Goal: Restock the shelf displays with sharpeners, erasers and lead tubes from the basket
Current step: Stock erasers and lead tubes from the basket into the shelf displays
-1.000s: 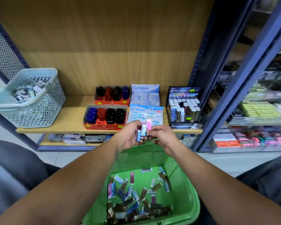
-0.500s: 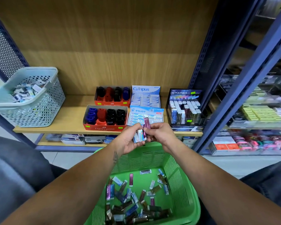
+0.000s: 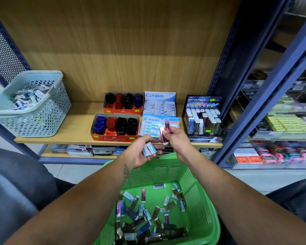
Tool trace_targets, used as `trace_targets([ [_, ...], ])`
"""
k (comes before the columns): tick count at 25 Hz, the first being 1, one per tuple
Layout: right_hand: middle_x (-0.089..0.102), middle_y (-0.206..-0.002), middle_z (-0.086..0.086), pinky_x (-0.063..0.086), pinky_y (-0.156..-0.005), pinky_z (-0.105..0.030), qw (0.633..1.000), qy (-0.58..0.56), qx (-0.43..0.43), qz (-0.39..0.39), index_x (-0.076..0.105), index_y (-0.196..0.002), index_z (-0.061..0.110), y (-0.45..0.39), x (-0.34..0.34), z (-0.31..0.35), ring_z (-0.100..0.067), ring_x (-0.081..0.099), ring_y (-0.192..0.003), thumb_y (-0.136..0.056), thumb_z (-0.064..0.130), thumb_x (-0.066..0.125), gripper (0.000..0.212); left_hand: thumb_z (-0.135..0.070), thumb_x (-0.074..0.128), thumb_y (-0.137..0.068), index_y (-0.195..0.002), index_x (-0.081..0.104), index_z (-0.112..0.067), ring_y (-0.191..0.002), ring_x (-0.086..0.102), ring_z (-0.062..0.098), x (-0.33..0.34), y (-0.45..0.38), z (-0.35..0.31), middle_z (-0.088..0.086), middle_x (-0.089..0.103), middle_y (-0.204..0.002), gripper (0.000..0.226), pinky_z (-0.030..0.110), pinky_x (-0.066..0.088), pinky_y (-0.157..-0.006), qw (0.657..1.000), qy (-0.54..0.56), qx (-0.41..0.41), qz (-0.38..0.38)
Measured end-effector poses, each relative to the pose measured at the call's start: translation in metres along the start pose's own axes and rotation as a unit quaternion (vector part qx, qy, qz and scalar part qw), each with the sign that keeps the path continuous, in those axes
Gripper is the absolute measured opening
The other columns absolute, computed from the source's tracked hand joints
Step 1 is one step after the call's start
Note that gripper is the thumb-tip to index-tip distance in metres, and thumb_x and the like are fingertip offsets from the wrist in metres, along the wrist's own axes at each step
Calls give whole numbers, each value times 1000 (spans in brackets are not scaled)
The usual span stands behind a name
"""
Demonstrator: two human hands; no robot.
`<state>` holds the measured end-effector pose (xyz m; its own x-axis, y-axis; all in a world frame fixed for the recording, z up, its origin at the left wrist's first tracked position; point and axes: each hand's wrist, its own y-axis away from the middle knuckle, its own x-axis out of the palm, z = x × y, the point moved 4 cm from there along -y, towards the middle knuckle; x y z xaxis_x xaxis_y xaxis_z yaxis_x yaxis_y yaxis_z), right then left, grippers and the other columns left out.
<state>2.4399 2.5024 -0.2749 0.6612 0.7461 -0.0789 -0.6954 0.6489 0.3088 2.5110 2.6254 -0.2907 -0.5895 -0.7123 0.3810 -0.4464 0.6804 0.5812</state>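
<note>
STEP: sorting a mixed handful above the green basket (image 3: pixel 200 200) | LEFT: my left hand (image 3: pixel 141 152) cups small erasers (image 3: pixel 149 149) | RIGHT: right hand (image 3: pixel 175 140) pinches pink lead tubes (image 3: pixel 163 134) | NEXT: I judge tubes go to the lead display (image 3: pixel 203 117), up-right of the basket.

Bare forearms, no sleeves; left forearm (image 3: pixel 95 188) has a small dark tattoo (image 3: pixel 126 171) near the wrist (design's too blurry).
</note>
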Motion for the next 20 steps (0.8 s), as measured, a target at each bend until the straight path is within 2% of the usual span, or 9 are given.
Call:
trace_targets([
  [2, 68, -76, -5, 54, -84, -41, 999, 33, -14, 11, 65, -86, 13, 0, 4, 3, -19, 62, -73, -101, 12, 54, 18, -4, 60, -91, -105, 67, 1, -49, 54, 15, 0, -3, 2, 18, 72, -83, 17, 18, 35, -34, 997, -75, 8, -9],
  [4, 65, -79, -8, 51, -68, -34, 996, 81, -21, 31, 65, -91, 9, 1, 10, 6, -17, 58, -68, -100, 15, 55, 15, 8, 57, -86, -101, 63, 4, -47, 45, 13, 2, -5, 5, 21, 70, -81, 17, 18, 26, -35, 993, -114, 22, 5],
  [7, 65, -82, -8, 45, -53, -25, 982, 175, -59, 37, 69, -100, 6, -1, 16, 9, -18, 57, -65, -98, 17, 60, 14, 16, 47, -79, -98, 56, 5, -44, 40, 14, 10, -3, 4, 22, 68, -76, 24, 15, 22, -34, 992, -119, 38, 26],
  [9, 71, -92, -7, 46, -49, -22, 979, 191, -62, 31, 70, -106, 15, -4, 18, 9, -17, 59, -66, -97, 15, 61, 12, 16, 45, -75, -100, 54, 3, -42, 39, 14, 10, -4, 1, 24, 67, -76, 29, 13, 21, -33, 992, -116, 44, 27],
  [11, 70, -93, -9, 44, -46, -22, 980, 189, -50, 36, 68, -111, 16, -7, 17, 6, -18, 58, -63, -98, 15, 60, 15, 15, 44, -73, -102, 55, 0, -42, 40, 15, 9, -4, 0, 26, 66, -79, 34, 13, 22, -34, 992, -115, 44, 24],
  [13, 70, -97, -9, 52, -54, -26, 977, 206, -46, 27, 66, -115, 13, -8, 14, 4, -19, 60, -68, -99, 16, 59, 18, 16, 41, -74, -99, 58, -1, -43, 43, 17, 7, -2, -2, 22, 66, -75, 34, 13, 23, -33, 994, -101, 43, 13],
  [15, 70, -102, -10, 58, -78, -36, 973, 227, -51, 2, 66, -114, 10, -8, 10, 0, -22, 64, -84, -100, 15, 56, 18, 16, 39, -73, -99, 57, 2, -45, 50, 20, 5, 0, -4, 19, 65, -73, 34, 15, 26, -32, 996, -82, 44, -4],
  [16, 70, -102, -11, 57, -85, -39, 969, 240, -53, -13, 66, -111, 10, -9, 9, -3, -25, 65, -90, -101, 14, 54, 16, 17, 40, -74, -102, 56, 4, -47, 55, 23, 3, -1, -5, 20, 65, -74, 35, 16, 28, -32, 996, -79, 45, -18],
  [20, 72, -92, -14, 57, -84, -43, 978, 204, -34, -42, 67, -91, 15, -8, 5, -12, -32, 68, -88, -99, 15, 55, 14, 18, 48, -82, -114, 49, 2, -50, 64, 25, -1, -6, -2, 20, 71, -68, 36, 17, 33, -33, 993, -85, 46, -72],
])
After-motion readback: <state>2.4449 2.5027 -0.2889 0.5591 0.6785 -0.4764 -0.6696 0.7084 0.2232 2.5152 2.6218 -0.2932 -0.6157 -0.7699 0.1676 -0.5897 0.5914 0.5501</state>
